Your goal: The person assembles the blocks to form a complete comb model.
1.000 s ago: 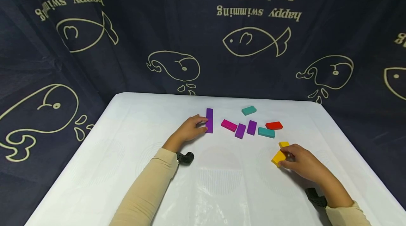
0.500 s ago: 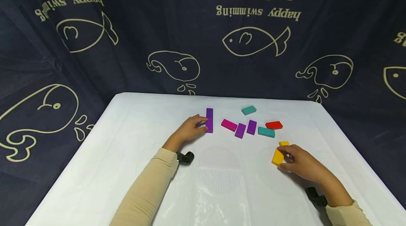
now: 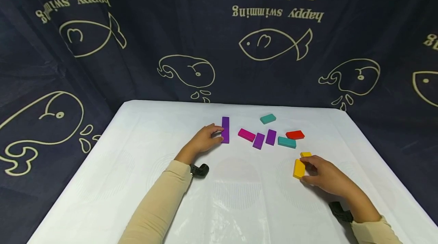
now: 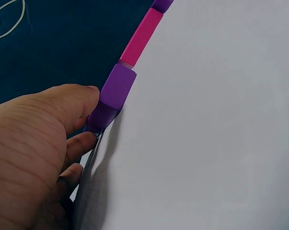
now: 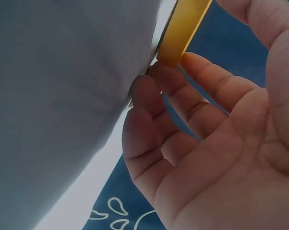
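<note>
In the head view my left hand (image 3: pixel 204 138) rests at the left side of two purple blocks (image 3: pixel 225 125) lined up end to end. Its thumb and index fingertips lie against their edge. A near purple block (image 4: pixel 118 88) shows beside the thumb in the left wrist view. At the right, the thumb and index finger of my right hand (image 3: pixel 323 175) pinch a yellow block (image 3: pixel 299 169) near its two ends. A second yellow block (image 3: pixel 305 154) lies just beyond it, partly hidden by the fingers. The right wrist view shows fingertips at one end of a yellow block (image 5: pixel 183 28).
Between the hands lie a magenta block (image 3: pixel 246 135), two separate purple blocks (image 3: pixel 271 137), a teal block (image 3: pixel 286 142), another teal block (image 3: pixel 268 119) farther back and a red block (image 3: pixel 295 135). A dark printed cloth (image 3: pixel 219 35) hangs behind the white table (image 3: pixel 164 114).
The yellow block at my right hand has turned from slanted to nearly straight, pointing away from me. My left hand and the other blocks have stayed in place.
</note>
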